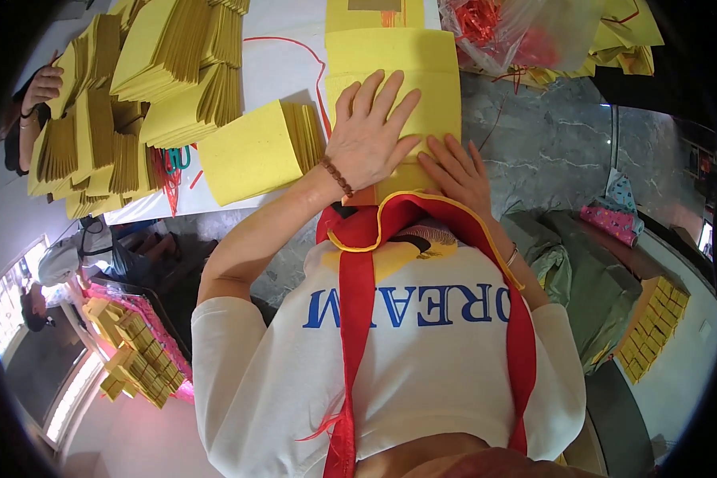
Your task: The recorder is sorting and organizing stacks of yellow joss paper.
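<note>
My left hand (368,131) lies flat, fingers spread, on a stack of yellow paper sheets (430,68) at the table's near edge. A bead bracelet circles that wrist. My right hand (456,174) presses the near edge of the same stack, fingers extended and close together. Neither hand grips anything. A folded bundle of yellow paper (255,151) sits just left of my left hand.
Many piles of folded yellow paper (151,72) cover the white table (283,68) at left, with red string (311,56) across it. A clear bag of red strings (502,32) lies at back right. Another person's hand (41,86) is at far left. Boxes of yellow bundles (139,350) stand on the floor.
</note>
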`<state>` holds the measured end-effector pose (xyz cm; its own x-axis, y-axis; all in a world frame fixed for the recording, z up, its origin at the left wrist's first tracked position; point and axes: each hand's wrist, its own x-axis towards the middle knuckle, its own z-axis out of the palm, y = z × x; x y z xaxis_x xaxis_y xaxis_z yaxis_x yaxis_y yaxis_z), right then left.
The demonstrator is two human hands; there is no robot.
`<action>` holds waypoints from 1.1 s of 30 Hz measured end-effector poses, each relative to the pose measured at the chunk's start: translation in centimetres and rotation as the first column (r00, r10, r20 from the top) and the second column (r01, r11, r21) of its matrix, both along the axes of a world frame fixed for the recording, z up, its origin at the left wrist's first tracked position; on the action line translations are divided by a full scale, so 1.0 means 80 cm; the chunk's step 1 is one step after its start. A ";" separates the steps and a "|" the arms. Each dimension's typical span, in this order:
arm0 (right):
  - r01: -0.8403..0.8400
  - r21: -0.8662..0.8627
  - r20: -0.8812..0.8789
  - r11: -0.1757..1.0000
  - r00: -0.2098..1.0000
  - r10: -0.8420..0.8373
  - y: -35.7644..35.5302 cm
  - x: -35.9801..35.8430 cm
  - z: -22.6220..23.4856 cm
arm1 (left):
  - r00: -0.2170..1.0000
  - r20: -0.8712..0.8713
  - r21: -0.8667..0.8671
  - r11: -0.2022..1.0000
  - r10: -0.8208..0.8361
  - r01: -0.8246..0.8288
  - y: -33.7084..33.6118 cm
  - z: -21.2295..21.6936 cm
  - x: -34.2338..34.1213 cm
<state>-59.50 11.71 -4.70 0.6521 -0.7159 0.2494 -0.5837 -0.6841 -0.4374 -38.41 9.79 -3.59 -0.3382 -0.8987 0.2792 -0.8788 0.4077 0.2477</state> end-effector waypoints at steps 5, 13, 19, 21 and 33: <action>0.042 0.015 0.017 0.999 0.999 -0.042 0.004 0.000 -0.001 | 0.974 -0.187 -0.032 0.992 -0.126 0.122 0.014 0.019 0.007; -0.076 0.513 0.454 0.855 0.869 -0.195 -0.006 -0.014 0.006 | 0.939 0.334 -0.108 0.986 -0.084 0.127 0.034 0.025 -0.015; -0.089 0.634 0.742 0.769 0.352 -0.571 -0.022 -0.013 -0.002 | 0.989 0.123 -0.144 0.984 -0.085 0.103 0.033 0.025 -0.011; -0.090 0.653 0.723 0.752 0.370 -0.584 -0.021 -0.007 -0.010 | 0.994 0.098 -0.243 0.967 -0.050 0.073 0.042 0.051 0.010; -0.008 0.689 0.635 0.724 0.487 -0.599 -0.024 0.001 -0.017 | 0.954 0.210 -0.074 0.976 0.214 -0.203 0.146 -0.016 0.179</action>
